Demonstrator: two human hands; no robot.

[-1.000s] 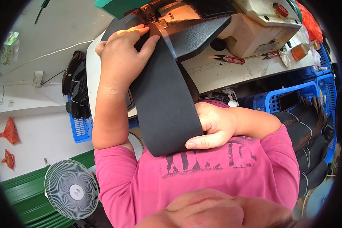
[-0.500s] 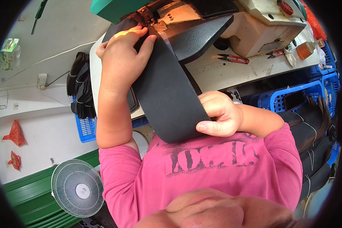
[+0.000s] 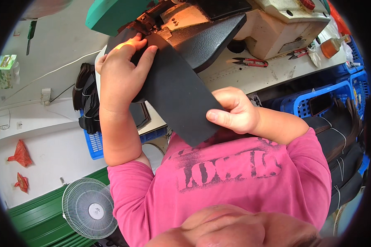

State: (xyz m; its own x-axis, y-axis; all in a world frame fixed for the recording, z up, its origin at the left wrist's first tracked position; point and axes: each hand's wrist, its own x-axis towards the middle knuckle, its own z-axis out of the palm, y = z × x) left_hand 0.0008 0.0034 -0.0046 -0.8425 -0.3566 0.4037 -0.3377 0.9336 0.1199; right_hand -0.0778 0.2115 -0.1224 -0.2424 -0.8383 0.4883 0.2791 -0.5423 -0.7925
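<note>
A wide black strip of sheet material (image 3: 177,92) runs from the machine head down toward my chest; whether it is leather or fabric I cannot tell. My left hand (image 3: 123,74) lies on its upper part, thumb and fingers apart, fingertips close to the lit metal working parts (image 3: 146,22) of a machine with a teal cover (image 3: 115,16). Lower down, my right hand (image 3: 235,111) grips the strip's right edge, thumb on top and the other fingers partly hidden beneath. The strip's lower end hangs slightly pointed in front of my pink shirt.
Right of the strip juts a black padded plate (image 3: 212,45). Red-handled thread snips (image 3: 251,62) and an amber bottle (image 3: 332,48) rest on the white table (image 3: 235,80). Blue baskets (image 3: 297,105) and bundled black strips (image 3: 338,140) stand right; a fan (image 3: 90,208) stands lower left.
My right hand has moved slightly up and left along the strip. The strip's lower end, rounded over before, now hangs flatter with a corner showing. My left hand remains by the machine head.
</note>
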